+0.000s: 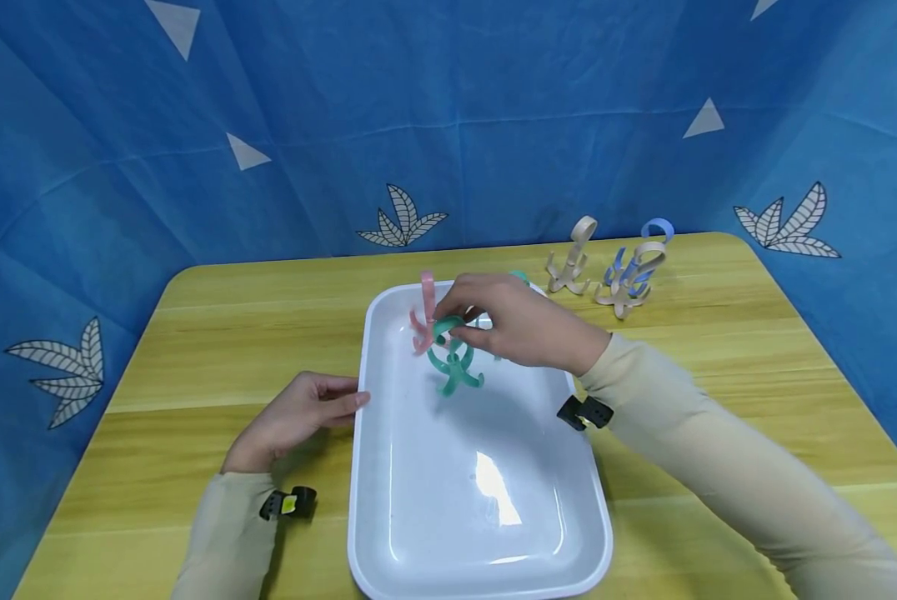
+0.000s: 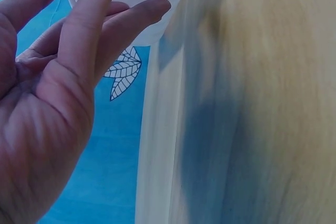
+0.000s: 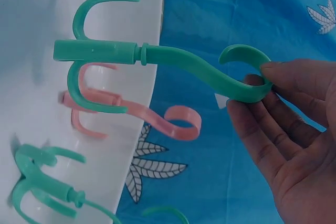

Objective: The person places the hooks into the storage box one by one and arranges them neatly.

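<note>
My right hand (image 1: 516, 321) pinches the curled top of a green multi-prong hook (image 3: 100, 52) between thumb and fingers, with its prongs hanging down over the white tray (image 1: 441, 483). A pink hook (image 1: 428, 296) stands in the far left part of the tray, just beside it. A second green hook (image 3: 50, 184) is also in the tray; in the head view my right hand mostly hides it. At the tray's left rim rests my left hand (image 1: 298, 417), its fingers extended and fingertips touching the side, as the left wrist view also shows.
Two beige hooks (image 1: 568, 271) and a blue hook (image 1: 658, 227) stand on the wooden table (image 1: 719, 400) beyond the tray's far right corner. A blue patterned cloth (image 1: 456, 125) hangs behind the table and along its sides.
</note>
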Demonstrator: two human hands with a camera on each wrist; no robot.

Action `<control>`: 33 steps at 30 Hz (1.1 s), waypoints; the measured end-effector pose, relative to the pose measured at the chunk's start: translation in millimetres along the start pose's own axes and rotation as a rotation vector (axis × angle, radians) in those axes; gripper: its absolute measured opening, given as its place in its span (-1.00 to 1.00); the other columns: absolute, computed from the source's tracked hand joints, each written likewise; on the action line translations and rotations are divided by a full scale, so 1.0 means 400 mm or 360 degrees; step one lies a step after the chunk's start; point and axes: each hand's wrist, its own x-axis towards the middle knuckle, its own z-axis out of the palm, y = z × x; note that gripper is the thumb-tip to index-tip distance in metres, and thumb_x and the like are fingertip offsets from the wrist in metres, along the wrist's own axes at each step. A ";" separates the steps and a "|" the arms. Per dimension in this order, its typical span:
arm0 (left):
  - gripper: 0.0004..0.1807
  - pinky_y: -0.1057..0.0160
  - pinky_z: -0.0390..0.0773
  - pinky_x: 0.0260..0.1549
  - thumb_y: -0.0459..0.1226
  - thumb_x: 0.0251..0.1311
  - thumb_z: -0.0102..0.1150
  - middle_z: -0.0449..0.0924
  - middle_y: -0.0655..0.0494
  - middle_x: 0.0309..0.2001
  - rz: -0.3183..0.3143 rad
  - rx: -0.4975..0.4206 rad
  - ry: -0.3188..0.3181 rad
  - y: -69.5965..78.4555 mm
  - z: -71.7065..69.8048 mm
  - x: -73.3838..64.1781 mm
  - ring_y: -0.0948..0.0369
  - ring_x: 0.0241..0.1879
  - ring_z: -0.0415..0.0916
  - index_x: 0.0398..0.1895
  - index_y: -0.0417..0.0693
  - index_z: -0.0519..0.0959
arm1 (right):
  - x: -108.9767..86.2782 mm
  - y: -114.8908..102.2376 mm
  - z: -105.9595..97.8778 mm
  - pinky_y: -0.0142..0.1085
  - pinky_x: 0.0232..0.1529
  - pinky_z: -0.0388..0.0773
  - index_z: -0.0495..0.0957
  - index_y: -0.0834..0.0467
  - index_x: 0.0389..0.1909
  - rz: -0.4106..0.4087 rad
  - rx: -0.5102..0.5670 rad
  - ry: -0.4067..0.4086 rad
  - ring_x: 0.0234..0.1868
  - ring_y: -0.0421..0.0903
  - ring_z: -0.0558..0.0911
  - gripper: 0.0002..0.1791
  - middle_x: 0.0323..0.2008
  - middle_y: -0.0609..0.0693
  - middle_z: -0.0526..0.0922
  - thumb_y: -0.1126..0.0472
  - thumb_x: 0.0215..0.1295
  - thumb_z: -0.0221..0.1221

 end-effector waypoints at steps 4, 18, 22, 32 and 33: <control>-0.48 0.11 0.64 -0.07 -0.19 0.33 0.25 0.58 -0.25 0.07 -0.0004 -0.0007 -0.0013 -0.001 -0.001 0.000 -0.01 -0.02 0.62 0.19 -0.41 0.50 | 0.011 0.002 0.018 -0.36 -0.15 0.59 0.68 0.14 -0.06 -0.0007 -0.0038 0.0000 -0.15 -0.24 0.60 -0.76 -0.18 -0.14 0.61 0.35 0.27 0.30; -0.47 0.10 0.64 -0.06 -0.19 0.34 0.23 0.56 -0.27 0.09 0.0011 -0.0044 -0.0035 0.000 -0.002 -0.001 -0.04 -0.02 0.62 0.22 -0.42 0.47 | 0.036 0.014 0.063 -0.36 -0.16 0.58 0.66 0.13 -0.08 -0.0064 -0.0163 -0.0032 -0.17 -0.26 0.58 -0.78 -0.19 -0.15 0.61 0.35 0.27 0.30; -0.46 0.10 0.63 -0.06 -0.18 0.33 0.24 0.56 -0.27 0.10 0.0008 -0.0051 -0.0035 -0.001 -0.001 0.001 -0.03 -0.01 0.62 0.21 -0.42 0.48 | 0.034 0.017 0.064 -0.32 -0.15 0.60 0.65 0.14 -0.07 -0.0055 -0.0158 -0.0029 -0.16 -0.24 0.58 -0.78 -0.17 -0.12 0.61 0.34 0.27 0.31; -0.45 0.11 0.64 -0.07 -0.18 0.34 0.24 0.55 -0.28 0.09 -0.0003 -0.0040 -0.0021 0.000 -0.001 0.000 -0.03 -0.01 0.62 0.22 -0.43 0.46 | 0.014 0.016 0.047 -0.30 -0.03 0.55 0.66 0.10 -0.03 0.0019 -0.0198 -0.0027 -0.04 -0.15 0.56 -0.76 -0.04 -0.10 0.60 0.18 0.31 0.30; -0.45 0.11 0.64 -0.07 -0.18 0.34 0.24 0.55 -0.28 0.09 -0.0004 -0.0038 -0.0020 0.000 -0.001 0.000 -0.03 -0.02 0.62 0.22 -0.44 0.46 | 0.011 0.016 0.046 -0.30 -0.01 0.55 0.66 0.10 -0.02 0.0021 -0.0201 -0.0020 -0.03 -0.15 0.56 -0.76 -0.04 -0.11 0.60 0.17 0.32 0.30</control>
